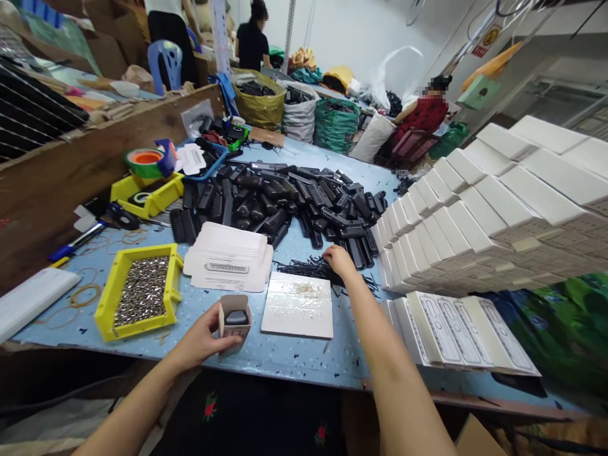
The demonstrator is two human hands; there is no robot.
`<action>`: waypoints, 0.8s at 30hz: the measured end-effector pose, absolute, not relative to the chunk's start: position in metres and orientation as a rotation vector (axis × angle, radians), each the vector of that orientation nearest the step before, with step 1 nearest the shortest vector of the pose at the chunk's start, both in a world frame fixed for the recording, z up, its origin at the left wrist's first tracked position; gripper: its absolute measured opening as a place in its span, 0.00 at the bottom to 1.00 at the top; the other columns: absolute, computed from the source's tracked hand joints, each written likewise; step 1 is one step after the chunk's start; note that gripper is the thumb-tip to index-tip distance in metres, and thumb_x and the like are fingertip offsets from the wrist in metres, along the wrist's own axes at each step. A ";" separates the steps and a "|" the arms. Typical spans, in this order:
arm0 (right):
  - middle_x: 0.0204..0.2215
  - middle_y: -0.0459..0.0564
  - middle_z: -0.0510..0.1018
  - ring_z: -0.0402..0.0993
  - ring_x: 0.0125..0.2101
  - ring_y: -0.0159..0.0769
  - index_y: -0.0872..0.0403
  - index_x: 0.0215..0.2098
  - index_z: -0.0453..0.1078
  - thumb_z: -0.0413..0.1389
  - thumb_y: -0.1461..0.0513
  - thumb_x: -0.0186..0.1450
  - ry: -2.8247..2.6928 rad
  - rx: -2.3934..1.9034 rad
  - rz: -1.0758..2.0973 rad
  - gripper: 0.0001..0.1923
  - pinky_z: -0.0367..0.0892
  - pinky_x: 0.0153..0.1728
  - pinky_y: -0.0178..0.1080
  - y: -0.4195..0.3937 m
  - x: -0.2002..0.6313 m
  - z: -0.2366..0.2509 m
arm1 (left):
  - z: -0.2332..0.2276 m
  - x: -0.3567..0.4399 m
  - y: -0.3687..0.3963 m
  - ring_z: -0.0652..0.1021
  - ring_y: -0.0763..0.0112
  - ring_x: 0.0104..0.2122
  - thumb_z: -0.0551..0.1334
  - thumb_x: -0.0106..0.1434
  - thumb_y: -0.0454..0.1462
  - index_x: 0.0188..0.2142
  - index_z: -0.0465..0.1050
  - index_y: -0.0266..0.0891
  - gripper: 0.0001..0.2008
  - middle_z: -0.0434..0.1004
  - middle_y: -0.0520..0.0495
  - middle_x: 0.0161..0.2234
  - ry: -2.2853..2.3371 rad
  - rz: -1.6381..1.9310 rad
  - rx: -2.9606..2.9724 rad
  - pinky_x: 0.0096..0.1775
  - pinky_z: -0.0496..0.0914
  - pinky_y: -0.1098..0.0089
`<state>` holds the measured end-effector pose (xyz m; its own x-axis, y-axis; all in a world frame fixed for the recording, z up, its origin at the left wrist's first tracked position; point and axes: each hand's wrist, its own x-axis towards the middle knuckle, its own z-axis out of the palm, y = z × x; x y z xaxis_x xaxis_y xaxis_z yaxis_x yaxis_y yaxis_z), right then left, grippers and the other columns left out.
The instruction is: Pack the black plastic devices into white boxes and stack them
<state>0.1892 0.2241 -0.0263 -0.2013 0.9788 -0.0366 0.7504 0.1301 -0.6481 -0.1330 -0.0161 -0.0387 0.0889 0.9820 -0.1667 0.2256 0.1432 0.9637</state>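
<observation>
My left hand (213, 339) is closed around a small cardboard box (236, 334), held upright near the table's front edge. Its top is open, and a black plastic piece (236, 316) shows inside. Further off, my right hand (338, 261) reaches to a heap of thin black sticks (304, 267), its fingers pinched together at the heap; what they hold, if anything, is too small to make out. Between the hands lies a white board (298, 310) with small shiny bits on it. Behind the box sits a stack of flat printed cartons (225, 253).
A yellow bin (178, 297) of small metal parts stands left. Many black plastic cases (285, 196) are piled across the middle. White boxes (475, 209) form a tall stack at right, with printed boxes (456, 329) before it. Tape rolls (145, 158) sit back left. Other people work behind.
</observation>
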 end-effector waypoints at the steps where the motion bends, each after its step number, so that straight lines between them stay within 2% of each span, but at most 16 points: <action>1: 0.35 0.54 0.74 0.67 0.39 0.26 0.62 0.28 0.75 0.55 0.71 0.57 -2.061 -1.677 0.771 0.06 0.62 0.53 0.30 0.228 0.195 -0.030 | -0.043 -0.132 -0.016 0.78 0.53 0.44 0.69 0.51 0.47 0.48 0.65 0.38 0.28 0.77 0.37 0.46 1.333 0.900 1.230 0.46 0.73 0.56; 5: 0.43 0.54 0.73 0.66 0.43 0.28 0.60 0.35 0.76 0.54 0.68 0.60 -2.155 -1.681 0.718 0.09 0.59 0.57 0.31 0.221 0.197 -0.042 | -0.057 -0.112 -0.014 0.77 0.56 0.46 0.69 0.51 0.47 0.54 0.55 0.39 0.36 0.74 0.39 0.47 1.467 1.009 1.224 0.49 0.71 0.57; 7: 0.41 0.54 0.73 0.66 0.43 0.27 0.61 0.34 0.76 0.56 0.69 0.58 -2.170 -1.673 0.717 0.08 0.59 0.55 0.30 0.217 0.192 -0.045 | -0.059 -0.099 -0.012 0.76 0.57 0.47 0.70 0.50 0.45 0.55 0.52 0.40 0.39 0.72 0.39 0.48 1.577 1.034 1.341 0.50 0.70 0.57; 10: 0.37 0.54 0.74 0.67 0.41 0.27 0.61 0.30 0.76 0.56 0.69 0.58 -2.138 -1.631 0.707 0.06 0.61 0.53 0.30 0.214 0.189 -0.047 | -0.056 -0.084 -0.012 0.76 0.58 0.46 0.67 0.53 0.43 0.55 0.53 0.39 0.35 0.72 0.39 0.49 1.630 1.042 1.500 0.48 0.71 0.60; 15: 0.40 0.51 0.75 0.70 0.43 0.28 0.59 0.33 0.75 0.53 0.62 0.62 -1.942 -1.514 0.667 0.10 0.64 0.54 0.36 0.195 0.187 -0.045 | -0.049 -0.078 -0.017 0.77 0.60 0.46 0.66 0.55 0.42 0.58 0.55 0.40 0.34 0.74 0.41 0.50 1.596 0.996 1.656 0.46 0.72 0.66; 17: 0.39 0.51 0.76 0.71 0.41 0.27 0.59 0.37 0.74 0.52 0.59 0.64 -1.852 -1.468 0.672 0.13 0.67 0.51 0.36 0.171 0.178 -0.039 | -0.048 -0.077 -0.017 0.78 0.61 0.45 0.64 0.55 0.41 0.59 0.56 0.41 0.33 0.74 0.42 0.50 1.558 0.908 1.685 0.45 0.73 0.67; 20: 0.39 0.51 0.75 0.74 0.37 0.25 0.57 0.52 0.66 0.49 0.55 0.66 -1.607 -1.306 0.822 0.20 0.72 0.43 0.33 0.114 0.152 -0.023 | -0.046 -0.074 -0.016 0.79 0.61 0.46 0.63 0.56 0.40 0.60 0.56 0.41 0.33 0.74 0.43 0.52 1.553 0.842 1.715 0.44 0.73 0.67; 21: 0.39 0.50 0.76 0.74 0.36 0.24 0.56 0.54 0.64 0.50 0.55 0.66 -1.544 -1.233 0.896 0.21 0.72 0.40 0.32 0.092 0.141 -0.018 | -0.046 -0.073 -0.016 0.79 0.60 0.46 0.62 0.57 0.40 0.61 0.55 0.41 0.33 0.73 0.42 0.53 1.556 0.834 1.736 0.45 0.73 0.66; 24: 0.35 0.48 0.76 0.73 0.34 0.23 0.55 0.48 0.69 0.54 0.57 0.65 -1.664 -1.119 0.863 0.15 0.71 0.39 0.30 0.041 0.110 -0.007 | -0.049 -0.071 -0.017 0.78 0.56 0.48 0.62 0.57 0.40 0.64 0.50 0.40 0.38 0.71 0.39 0.56 1.598 0.829 1.790 0.45 0.74 0.63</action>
<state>0.1104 0.0412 -0.0066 -0.1612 0.9386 0.3050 0.2921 0.3405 -0.8937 -0.0708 -0.0173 -0.0490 0.0826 0.9946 0.0633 0.6242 -0.1012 0.7746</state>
